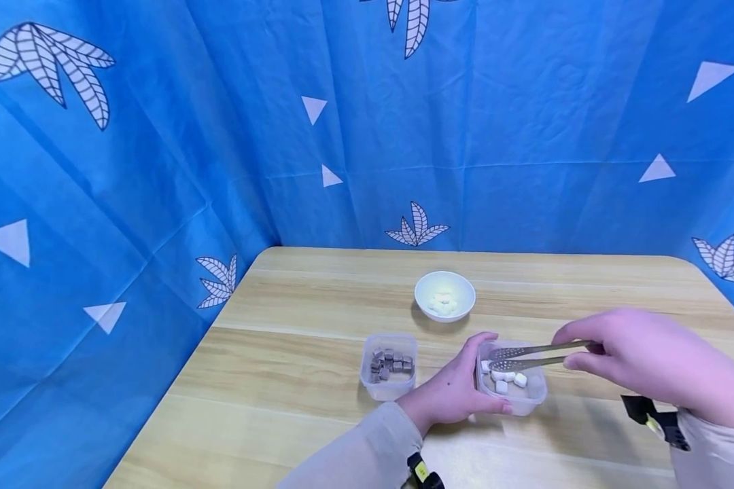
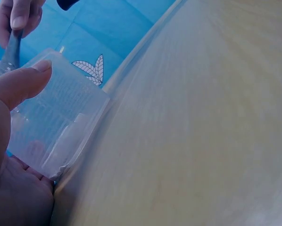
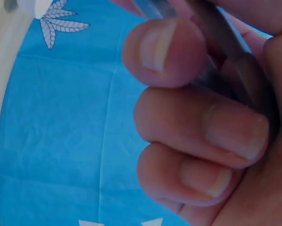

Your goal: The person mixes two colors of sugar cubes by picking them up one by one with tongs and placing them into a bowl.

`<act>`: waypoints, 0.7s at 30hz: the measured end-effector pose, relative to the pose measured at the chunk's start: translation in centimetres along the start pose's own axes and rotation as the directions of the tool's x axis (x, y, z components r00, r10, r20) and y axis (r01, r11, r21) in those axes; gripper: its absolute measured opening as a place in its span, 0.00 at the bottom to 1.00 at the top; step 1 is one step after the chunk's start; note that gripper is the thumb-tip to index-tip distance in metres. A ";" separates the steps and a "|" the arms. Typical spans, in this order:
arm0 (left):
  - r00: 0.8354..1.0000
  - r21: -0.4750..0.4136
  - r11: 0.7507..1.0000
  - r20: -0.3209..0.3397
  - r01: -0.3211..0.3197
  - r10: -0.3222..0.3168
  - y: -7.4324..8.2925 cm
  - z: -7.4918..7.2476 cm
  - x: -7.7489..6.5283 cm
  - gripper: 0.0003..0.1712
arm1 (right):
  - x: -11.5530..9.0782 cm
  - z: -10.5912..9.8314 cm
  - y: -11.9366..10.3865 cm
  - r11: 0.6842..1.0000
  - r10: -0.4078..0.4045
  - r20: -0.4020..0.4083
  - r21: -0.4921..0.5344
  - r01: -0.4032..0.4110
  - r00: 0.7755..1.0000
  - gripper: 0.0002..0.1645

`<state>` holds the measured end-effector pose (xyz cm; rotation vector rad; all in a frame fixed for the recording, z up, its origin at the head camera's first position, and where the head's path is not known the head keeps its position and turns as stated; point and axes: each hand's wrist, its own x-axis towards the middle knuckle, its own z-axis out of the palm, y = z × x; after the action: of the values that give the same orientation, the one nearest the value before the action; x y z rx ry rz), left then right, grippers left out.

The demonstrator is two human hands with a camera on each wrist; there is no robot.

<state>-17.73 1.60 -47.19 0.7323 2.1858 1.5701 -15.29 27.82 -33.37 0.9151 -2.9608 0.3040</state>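
Left hand (image 1: pixel 455 390): curled about the left side of the clear tub of white cubes, thumb on the near wall, fingers on the far wall.
Right hand (image 1: pixel 636 350): fingers closed round the handle end of the tongs, as the right wrist view also shows.
Tongs (image 1: pixel 529 363): metal, slender, two arms with perforated tips; arms a little apart, tips over the left part of the tub in the left hand. Cannot tell whether a cube sits between the tips.
Clear tub of white cubes (image 1: pixel 529 407): translucent plastic, rounded corners, open top; on the table, right of the other tub.
White cubes (image 1: pixel 501 388): several, small, on the tub floor, some partly hidden by the tongs.
Clear tub of dark cubes (image 1: pixel 387 392): translucent plastic, open top; left of the left hand, apart from it.
Dark cubes (image 1: pixel 384 374): small, grey-brown, loosely grouped inside.
White bowl (image 1: pixel 427 291): round, behind the two tubs, upright; small pale pieces at its bottom, too indistinct to identify.
Table (image 1: pixel 269 394): light wood grain, rounded far corners.
Backdrop (image 1: pixel 177 122): blue cloth, white triangles and outlined leaves.
Sleeves (image 1: pixel 367 445): pale, on both arms; dark strap at each wrist.
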 end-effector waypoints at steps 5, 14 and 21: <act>1.000 0.008 1.000 -0.004 -0.004 0.004 0.1 0.1 0.0 0.62 | -0.5 -0.6 0.4 1.000 0.004 -0.075 -0.015 -0.005 0.997 0.13; 1.000 0.060 0.998 -0.020 -0.008 0.009 0.0 0.0 0.0 0.53 | 0.4 -0.2 0.3 0.995 -0.090 -0.270 -0.067 0.074 0.959 0.16; 1.000 0.041 0.999 -0.011 -0.009 0.009 0.1 0.0 0.0 0.59 | 2.5 1.6 0.8 0.993 -0.117 -0.368 -0.040 0.110 0.922 0.18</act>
<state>-17.68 1.65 -47.14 0.7479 2.2318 1.5418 -17.72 26.79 -34.92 0.9070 -2.5518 0.3946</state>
